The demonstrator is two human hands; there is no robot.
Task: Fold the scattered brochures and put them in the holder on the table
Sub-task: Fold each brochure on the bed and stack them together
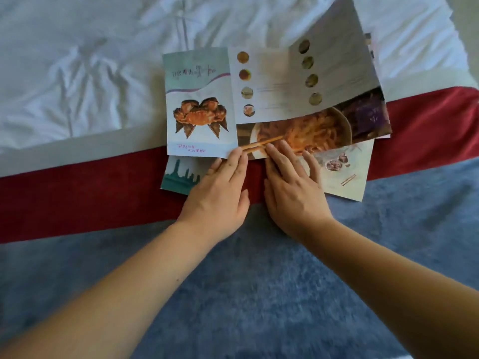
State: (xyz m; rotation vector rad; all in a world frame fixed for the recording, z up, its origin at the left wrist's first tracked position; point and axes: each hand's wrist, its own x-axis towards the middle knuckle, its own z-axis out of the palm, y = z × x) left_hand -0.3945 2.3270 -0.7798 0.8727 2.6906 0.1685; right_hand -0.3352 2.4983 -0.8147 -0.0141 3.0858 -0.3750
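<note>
Two bare forearms reach over blue carpet to a bed's red runner (pixel 77 193), where the left hand (pixel 217 193) and right hand (pixel 290 187) lie flat, fingers extended, gripping nothing, pinning the near edge of the open crab-cover brochure (pixel 202 104), apparently to steady it for folding. Its right panel stands lifted. Another brochure (pixel 344 172) lies beneath; no holder is visible.

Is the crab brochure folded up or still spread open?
Spread open: the crab brochure lies unfolded, three panels showing, its right panel lifting off the bed.
</note>
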